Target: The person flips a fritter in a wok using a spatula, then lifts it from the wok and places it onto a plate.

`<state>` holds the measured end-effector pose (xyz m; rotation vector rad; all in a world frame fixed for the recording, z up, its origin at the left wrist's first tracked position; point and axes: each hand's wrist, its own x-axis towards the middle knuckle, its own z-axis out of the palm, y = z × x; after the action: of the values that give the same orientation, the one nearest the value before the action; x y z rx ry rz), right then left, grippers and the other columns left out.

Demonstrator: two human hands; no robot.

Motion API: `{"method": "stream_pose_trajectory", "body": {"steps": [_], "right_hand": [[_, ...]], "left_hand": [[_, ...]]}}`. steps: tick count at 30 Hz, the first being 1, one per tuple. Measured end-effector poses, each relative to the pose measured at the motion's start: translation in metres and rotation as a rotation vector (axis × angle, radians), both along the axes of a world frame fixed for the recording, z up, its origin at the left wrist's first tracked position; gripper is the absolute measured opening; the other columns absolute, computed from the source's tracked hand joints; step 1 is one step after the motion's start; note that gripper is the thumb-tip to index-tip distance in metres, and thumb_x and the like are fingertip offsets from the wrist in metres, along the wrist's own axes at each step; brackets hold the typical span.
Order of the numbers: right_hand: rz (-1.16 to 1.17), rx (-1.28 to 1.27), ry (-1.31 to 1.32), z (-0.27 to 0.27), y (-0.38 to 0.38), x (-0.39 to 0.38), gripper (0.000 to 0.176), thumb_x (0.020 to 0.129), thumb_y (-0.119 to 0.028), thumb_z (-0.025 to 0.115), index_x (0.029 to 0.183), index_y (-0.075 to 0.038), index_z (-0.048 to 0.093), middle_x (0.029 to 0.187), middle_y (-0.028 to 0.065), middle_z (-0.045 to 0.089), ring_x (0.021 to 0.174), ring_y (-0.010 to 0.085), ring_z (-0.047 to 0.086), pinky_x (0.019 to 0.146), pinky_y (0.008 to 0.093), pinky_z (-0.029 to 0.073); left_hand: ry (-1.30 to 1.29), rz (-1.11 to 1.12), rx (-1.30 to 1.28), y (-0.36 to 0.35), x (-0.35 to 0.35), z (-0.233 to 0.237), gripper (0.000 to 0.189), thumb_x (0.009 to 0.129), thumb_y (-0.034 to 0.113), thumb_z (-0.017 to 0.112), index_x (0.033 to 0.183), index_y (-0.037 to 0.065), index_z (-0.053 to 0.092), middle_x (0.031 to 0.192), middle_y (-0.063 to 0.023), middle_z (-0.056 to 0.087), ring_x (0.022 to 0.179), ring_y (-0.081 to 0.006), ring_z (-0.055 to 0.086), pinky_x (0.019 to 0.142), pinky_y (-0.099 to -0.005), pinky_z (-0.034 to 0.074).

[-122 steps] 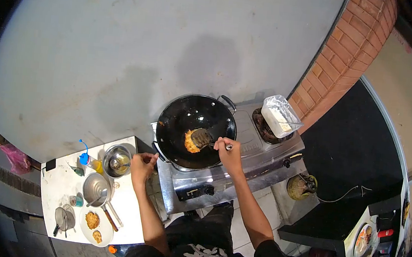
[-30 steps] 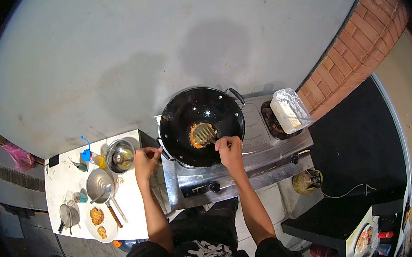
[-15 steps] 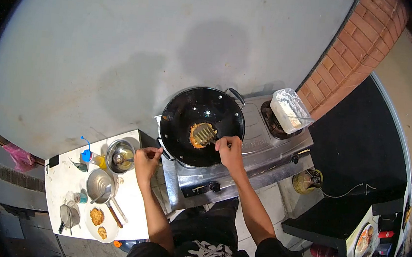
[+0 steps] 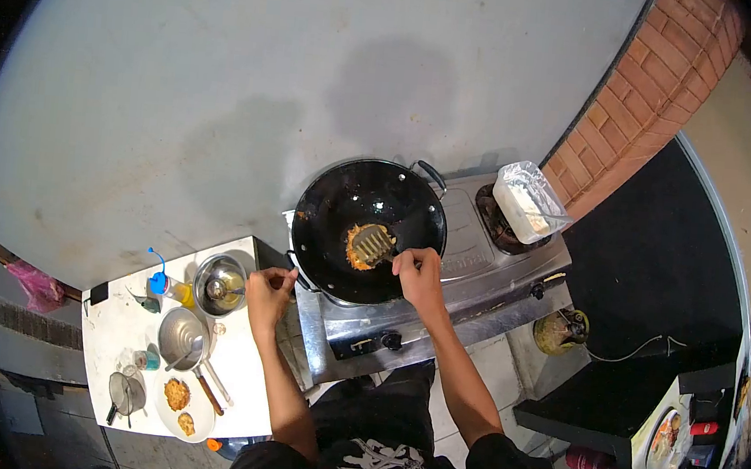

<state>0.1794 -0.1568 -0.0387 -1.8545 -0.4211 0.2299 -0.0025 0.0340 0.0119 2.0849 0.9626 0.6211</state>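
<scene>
Black wok [image 4: 397, 196] on the stove [image 4: 480, 262], an orange fritter [image 4: 354, 252] at its middle. My right hand [image 4: 418, 274] grips a spatula [image 4: 377, 242] lying on the fritter. My left hand [image 4: 268, 292] is curled round the wok's near handle.

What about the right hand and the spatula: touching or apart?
Touching. The head view shows the right hand closed round the end of the spatula handle.

Head camera, high above, looking straight down, wok [image 4: 377, 197] centred
</scene>
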Motion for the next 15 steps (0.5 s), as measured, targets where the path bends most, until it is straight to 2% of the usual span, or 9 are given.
{"method": "stream_pose_trajectory", "body": {"steps": [3,5,9,11,15], "right_hand": [[-0.038,0.008,-0.049,0.002,0.0,-0.001,0.029,0.081,-0.019,0.057,0.071,0.008,0.063,0.086,0.0265,0.061,0.09,0.0394,0.057,0.082,0.0466,0.043],[0.029,0.023,0.031,0.014,-0.003,-0.003,0.029,0.081,-0.019,0.057,0.072,0.008,0.063,0.084,0.0268,0.062,0.089,0.0394,0.057,0.081,0.0462,0.044],[-0.046,0.015,-0.057,0.0,0.0,-0.001,0.029,0.081,-0.019,0.057,0.072,0.008,0.063,0.081,0.0264,0.062,0.086,0.0389,0.058,0.08,0.0462,0.044],[0.078,0.008,0.066,0.015,-0.004,-0.001,0.029,0.081,-0.02,0.058,0.077,0.008,0.064,0.084,0.0263,0.062,0.088,0.0389,0.057,0.081,0.0467,0.044],[0.031,-0.001,0.03,-0.003,-0.001,0.001,0.03,0.081,-0.022,0.059,0.082,0.008,0.064,0.089,0.0261,0.061,0.092,0.039,0.056,0.083,0.0467,0.043]], "left_hand": [[0.005,0.006,0.0,-0.002,0.0,0.003,0.024,0.079,0.016,0.076,0.078,-0.007,0.068,0.062,-0.0146,0.065,0.054,-0.0166,0.063,0.054,-0.0295,0.048],[-0.001,0.007,0.007,-0.002,0.0,0.003,0.024,0.079,0.016,0.076,0.078,-0.007,0.068,0.062,-0.0146,0.065,0.054,-0.0163,0.063,0.054,-0.0295,0.048],[-0.018,0.013,0.006,-0.001,0.0,-0.002,0.024,0.078,0.016,0.076,0.078,-0.007,0.068,0.061,-0.014,0.065,0.053,-0.0152,0.061,0.054,-0.0296,0.047],[-0.023,0.019,0.003,-0.001,0.0,-0.003,0.025,0.078,0.016,0.076,0.078,-0.007,0.068,0.061,-0.0138,0.065,0.052,-0.015,0.061,0.054,-0.0295,0.047],[-0.014,0.025,-0.01,0.0,0.001,-0.002,0.025,0.078,0.017,0.076,0.077,-0.007,0.068,0.06,-0.013,0.064,0.052,-0.015,0.06,0.055,-0.0293,0.047]]}}
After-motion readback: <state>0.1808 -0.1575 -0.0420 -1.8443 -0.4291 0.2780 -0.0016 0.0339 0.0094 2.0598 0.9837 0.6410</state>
